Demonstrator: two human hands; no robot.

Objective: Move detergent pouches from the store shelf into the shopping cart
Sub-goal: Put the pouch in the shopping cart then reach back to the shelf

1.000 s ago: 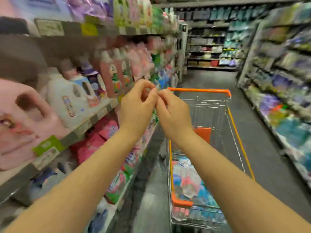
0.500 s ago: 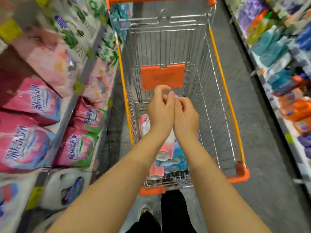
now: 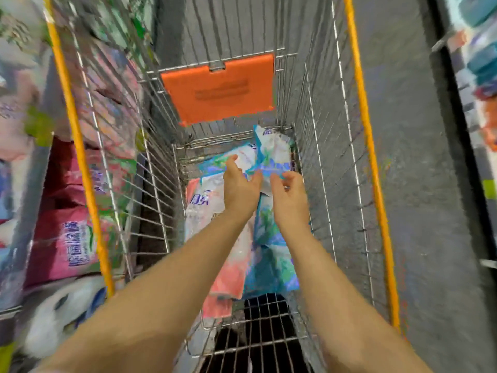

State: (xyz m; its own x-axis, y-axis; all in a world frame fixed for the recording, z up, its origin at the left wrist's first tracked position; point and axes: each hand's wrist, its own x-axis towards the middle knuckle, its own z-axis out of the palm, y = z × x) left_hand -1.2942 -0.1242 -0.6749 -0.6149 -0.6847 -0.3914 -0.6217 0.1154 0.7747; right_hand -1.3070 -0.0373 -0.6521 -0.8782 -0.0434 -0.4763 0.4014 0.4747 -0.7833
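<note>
Left grip [image 3: 240, 184] and right grip [image 3: 289, 193], loosely spread, hover over the blue pouch [image 3: 273, 153] between the cart [image 3: 322, 157] side walls.

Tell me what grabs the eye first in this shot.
The orange flap on the far wall of the shopping cart stands out at top centre. Below it, the left hand and right hand hover side by side over a heap of blue, white and pink detergent pouches on the cart floor. More pink pouches are stacked outside the cart at left.
</note>
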